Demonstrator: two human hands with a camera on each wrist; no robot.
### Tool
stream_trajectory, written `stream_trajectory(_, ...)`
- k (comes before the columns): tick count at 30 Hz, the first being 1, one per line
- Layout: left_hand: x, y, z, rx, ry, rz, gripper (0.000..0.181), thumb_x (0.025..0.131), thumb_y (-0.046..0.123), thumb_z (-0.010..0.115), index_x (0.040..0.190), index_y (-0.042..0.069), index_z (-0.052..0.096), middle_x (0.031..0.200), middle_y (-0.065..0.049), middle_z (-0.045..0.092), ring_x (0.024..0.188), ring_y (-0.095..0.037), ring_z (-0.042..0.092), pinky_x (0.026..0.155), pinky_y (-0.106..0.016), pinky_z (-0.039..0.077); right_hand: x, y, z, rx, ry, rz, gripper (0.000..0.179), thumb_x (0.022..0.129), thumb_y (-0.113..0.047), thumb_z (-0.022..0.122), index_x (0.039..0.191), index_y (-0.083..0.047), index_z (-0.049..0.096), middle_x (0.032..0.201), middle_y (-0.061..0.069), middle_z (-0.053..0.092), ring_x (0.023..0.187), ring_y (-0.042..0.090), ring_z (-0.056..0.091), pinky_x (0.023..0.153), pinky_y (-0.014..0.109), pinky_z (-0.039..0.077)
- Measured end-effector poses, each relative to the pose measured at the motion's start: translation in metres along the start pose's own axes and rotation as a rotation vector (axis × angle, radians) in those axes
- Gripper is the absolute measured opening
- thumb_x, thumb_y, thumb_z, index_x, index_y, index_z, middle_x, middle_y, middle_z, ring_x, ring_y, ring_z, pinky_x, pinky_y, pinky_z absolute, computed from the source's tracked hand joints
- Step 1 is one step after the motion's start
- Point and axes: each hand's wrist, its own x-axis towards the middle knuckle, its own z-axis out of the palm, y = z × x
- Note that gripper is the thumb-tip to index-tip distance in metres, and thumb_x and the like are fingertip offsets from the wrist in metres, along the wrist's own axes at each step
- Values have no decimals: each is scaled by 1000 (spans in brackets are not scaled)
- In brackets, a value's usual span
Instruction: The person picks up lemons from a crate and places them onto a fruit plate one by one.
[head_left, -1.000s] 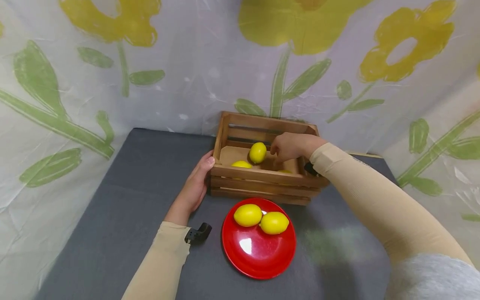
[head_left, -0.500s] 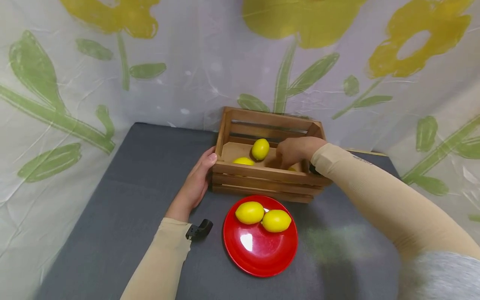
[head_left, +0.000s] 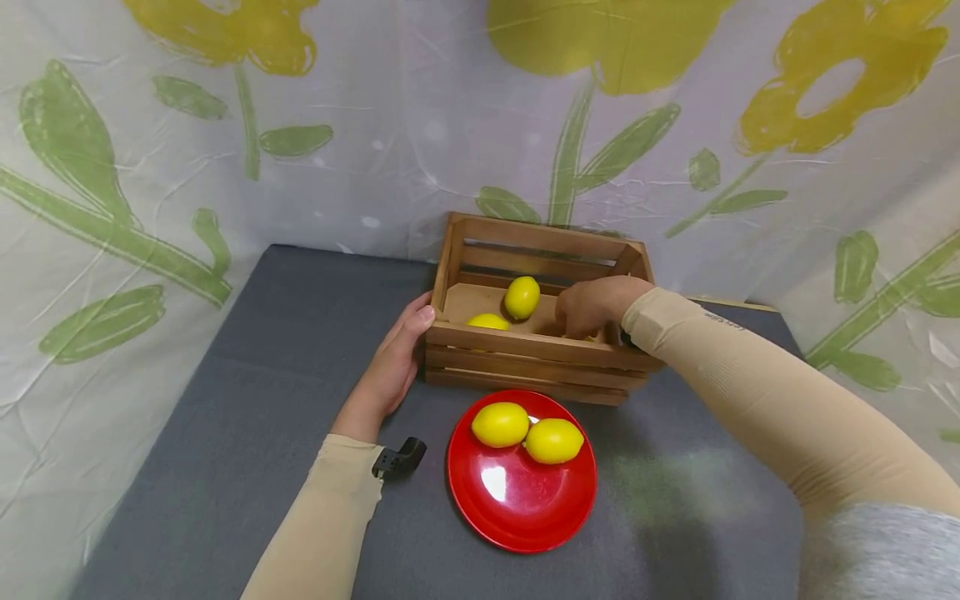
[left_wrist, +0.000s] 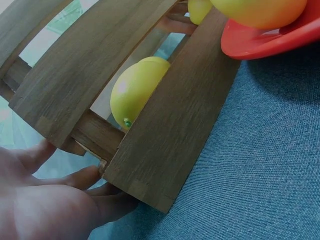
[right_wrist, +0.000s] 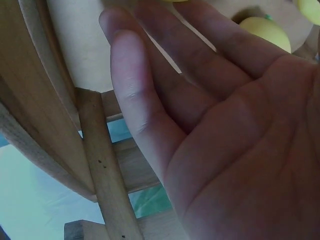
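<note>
A slatted wooden crate [head_left: 536, 367] stands on the table with lemons inside. My left hand [head_left: 392, 362] holds its left front corner, thumb at the rim and fingers along the end. My right hand [head_left: 596, 306] reaches down into the crate's right half. In the right wrist view its fingers stretch out, with a sliver of yellow at the top edge near the fingertips. One lemon [head_left: 522, 297] lies left of that hand; another lemon [head_left: 487, 322] is partly hidden by the front slat. Two lemons [head_left: 500, 425] [head_left: 554, 441] rest on a red plate [head_left: 517, 521] before the crate.
The dark grey table [head_left: 300, 358] reaches out on both sides of the crate and plate. Behind the crate hangs a pale sheet [head_left: 375, 150] with painted yellow flowers and green leaves. Black straps sit on both wrists.
My right hand has gone lower into the crate and now covers most of the yellow below it. The head view has shifted slightly. My left hand stays at the crate corner.
</note>
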Motion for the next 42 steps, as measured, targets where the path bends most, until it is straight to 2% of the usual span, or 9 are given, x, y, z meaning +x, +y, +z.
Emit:
stream_trajectory(7, 2, -1, 2, 1, 6, -6, 80, 102, 56, 46, 172, 24, 26, 178, -9, 20, 162, -33, 20, 131, -73, 8, 1, 3, 4, 37, -37, 23, 30, 103, -17, 59, 130, -16, 71, 128, 7, 66, 106, 24, 59, 91, 39, 51)
stream_trajectory(14, 3, -1, 1, -11, -7, 5, 81, 102, 55, 45, 172, 23, 24, 178, -11, 21, 161, -34, 22, 132, -71, 10, 1, 8, 7, 104, -63, 18, 43, 102, -19, 64, 145, -18, 68, 142, 7, 65, 107, 24, 62, 98, 45, 57)
stream_trajectory(21, 3, 0, -1, -18, -10, 16, 80, 102, 53, 44, 173, 22, 24, 178, -12, 21, 161, -35, 23, 132, -70, 9, 1, 8, 5, 123, -90, 7, 44, 101, -24, 67, 145, -20, 67, 134, 6, 67, 100, 23, 62, 85, 36, 56)
stream_trajectory(26, 3, 0, -2, -22, -1, 14, 81, 101, 54, 46, 172, 22, 25, 177, -11, 22, 160, -34, 24, 132, -69, 11, 2, 8, 5, 154, -99, 18, 47, 102, -22, 66, 149, -18, 64, 144, 9, 63, 103, 24, 66, 83, 35, 61)
stream_trajectory(42, 3, -2, -3, -17, 4, 8, 81, 101, 55, 46, 172, 22, 24, 178, -10, 22, 160, -33, 24, 132, -69, 12, 5, 6, 3, 64, -61, 31, 44, 100, -17, 64, 144, -17, 67, 142, 8, 63, 112, 25, 59, 91, 38, 52)
